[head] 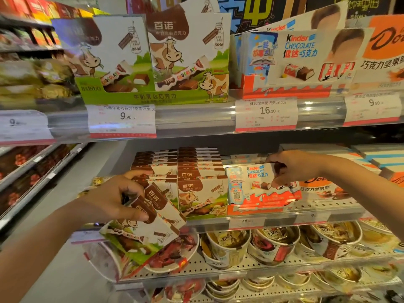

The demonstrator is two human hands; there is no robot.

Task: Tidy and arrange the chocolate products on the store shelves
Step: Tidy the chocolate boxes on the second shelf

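Left hand (113,199) has its fingers clamped on two cow-print milk chocolate boxes (150,217), tilted and held off the front edge of the middle shelf (279,221), just left of the standing cow-print stacks (196,184). Right hand (293,167) pinches the top corner of the front Kinder box (260,184), upright on that shelf. Looks mid-restock: next, square up the Kinder facing, then slot the held pair into the gap left of the stacks.
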